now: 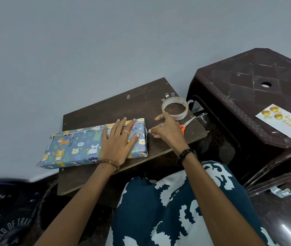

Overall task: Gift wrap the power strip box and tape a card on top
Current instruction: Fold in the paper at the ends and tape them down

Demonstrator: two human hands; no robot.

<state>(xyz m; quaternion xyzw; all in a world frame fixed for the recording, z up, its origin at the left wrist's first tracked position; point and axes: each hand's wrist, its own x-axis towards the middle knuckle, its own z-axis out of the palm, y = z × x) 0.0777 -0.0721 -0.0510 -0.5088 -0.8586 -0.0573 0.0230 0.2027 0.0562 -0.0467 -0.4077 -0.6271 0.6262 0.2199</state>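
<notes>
The wrapped box point(73, 148) lies along the table point(116, 107), its left end jutting past the edge. The left hand point(118, 142) lies flat on it, fingers straight, seemingly to steady it. The right hand point(166, 130), fingers curled, works at the box's end; whether it pinches tape I cannot tell. The tape roll point(175, 108) and scissors point(187, 125) sit within reach, the card point(283, 121) waiting on the stool point(247, 82).

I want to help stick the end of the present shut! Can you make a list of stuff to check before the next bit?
1. Left hand flat on the present, keeping it steady: ok.
2. Tape piece in the right hand: cannot tell.
3. Tape roll close by: ok.
4. Scissors within reach: ok.
5. Right end of the present folded shut: cannot tell.
6. Birthday card ready on the stool: ok.
</notes>
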